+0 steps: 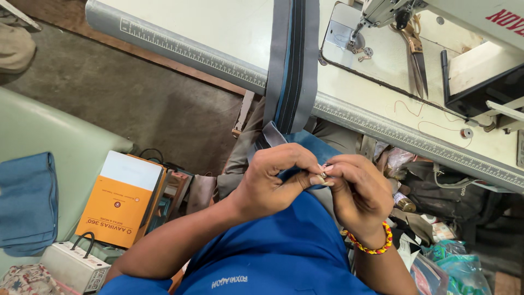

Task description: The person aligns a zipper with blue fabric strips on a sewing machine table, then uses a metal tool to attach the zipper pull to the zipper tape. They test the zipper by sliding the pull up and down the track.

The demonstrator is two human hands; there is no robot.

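small silver metal zipper slider pinched between fingertips of left hand and right hand, both closed on it, close over lap; grey-blue zipper tape strip hangs from sewing table edge, feeding down.

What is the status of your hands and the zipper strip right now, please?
Both hands together: left hand and right hand pinching a small metal slider. Grey-blue zipper strip hangs off the table edge. Nothing blocking.
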